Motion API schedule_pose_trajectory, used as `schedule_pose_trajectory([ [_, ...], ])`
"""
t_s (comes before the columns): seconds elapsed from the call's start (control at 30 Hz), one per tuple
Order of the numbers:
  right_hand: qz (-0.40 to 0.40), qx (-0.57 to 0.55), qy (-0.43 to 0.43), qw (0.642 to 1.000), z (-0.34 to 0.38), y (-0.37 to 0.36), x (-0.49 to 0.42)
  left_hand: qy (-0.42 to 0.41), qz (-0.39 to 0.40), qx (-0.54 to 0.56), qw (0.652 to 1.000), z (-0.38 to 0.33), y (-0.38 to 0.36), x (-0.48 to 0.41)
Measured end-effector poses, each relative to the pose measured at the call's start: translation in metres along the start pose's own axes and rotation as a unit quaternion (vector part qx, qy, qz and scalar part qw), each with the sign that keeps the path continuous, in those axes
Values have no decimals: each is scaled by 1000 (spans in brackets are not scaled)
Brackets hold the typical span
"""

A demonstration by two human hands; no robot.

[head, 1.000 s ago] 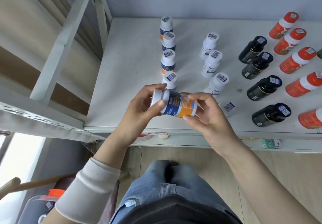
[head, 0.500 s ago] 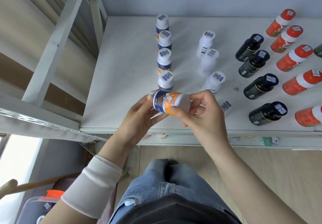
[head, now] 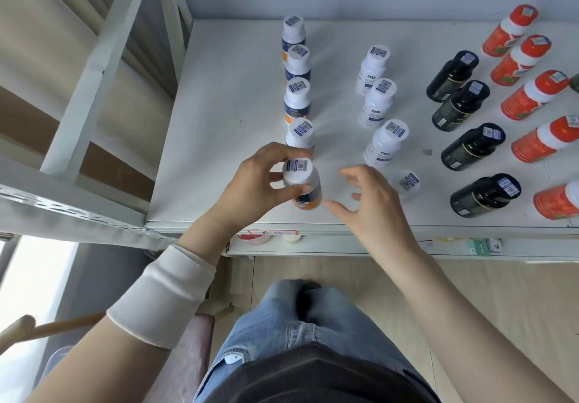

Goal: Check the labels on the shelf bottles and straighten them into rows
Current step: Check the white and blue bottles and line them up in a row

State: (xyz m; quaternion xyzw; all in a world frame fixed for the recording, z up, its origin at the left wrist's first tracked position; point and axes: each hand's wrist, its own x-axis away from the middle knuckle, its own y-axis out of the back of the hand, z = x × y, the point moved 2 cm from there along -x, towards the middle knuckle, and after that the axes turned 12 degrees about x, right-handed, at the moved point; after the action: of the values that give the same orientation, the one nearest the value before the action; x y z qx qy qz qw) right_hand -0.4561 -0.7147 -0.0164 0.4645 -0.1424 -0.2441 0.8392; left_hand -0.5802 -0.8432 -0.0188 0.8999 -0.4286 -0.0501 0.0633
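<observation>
My left hand (head: 260, 183) grips a white-capped bottle with a blue and orange label (head: 302, 183), upright at the near end of a row of several like bottles (head: 297, 95) on the white shelf (head: 219, 120). My right hand (head: 372, 202) hovers just right of it, fingers spread, holding nothing. A row of white bottles (head: 379, 102) runs behind the right hand, and its nearest bottle (head: 407, 183) is partly hidden by my fingers. Black bottles (head: 470, 145) and orange bottles (head: 532, 95) stand in slanted rows further right.
A white metal shelf frame (head: 94, 67) rises at the left. The shelf's front edge (head: 344, 230) lies just below my hands, with small items on a lower ledge. A speck (head: 426, 152) lies between the white and black rows. My knees in jeans are below.
The bottle went from lying sideways in both hands to upright at the near end of the left row. My right hand has let go and opened; my left hand still holds it.
</observation>
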Motion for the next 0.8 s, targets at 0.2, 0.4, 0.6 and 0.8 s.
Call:
schedule_pose_trajectory([
  [0.2,43,166,53,984,10,14,-20,-57,33,-103,992,20,-7,-3],
  [0.4,45,204,53,977,15,18,-28,-73,27,-139,987,33,-8,-2],
  [0.6,43,213,50,975,13,24,-36,-88,-5,-148,985,18,1,-8],
  [0.8,64,251,74,963,12,31,-62,-53,-28,-331,942,4,8,-64],
])
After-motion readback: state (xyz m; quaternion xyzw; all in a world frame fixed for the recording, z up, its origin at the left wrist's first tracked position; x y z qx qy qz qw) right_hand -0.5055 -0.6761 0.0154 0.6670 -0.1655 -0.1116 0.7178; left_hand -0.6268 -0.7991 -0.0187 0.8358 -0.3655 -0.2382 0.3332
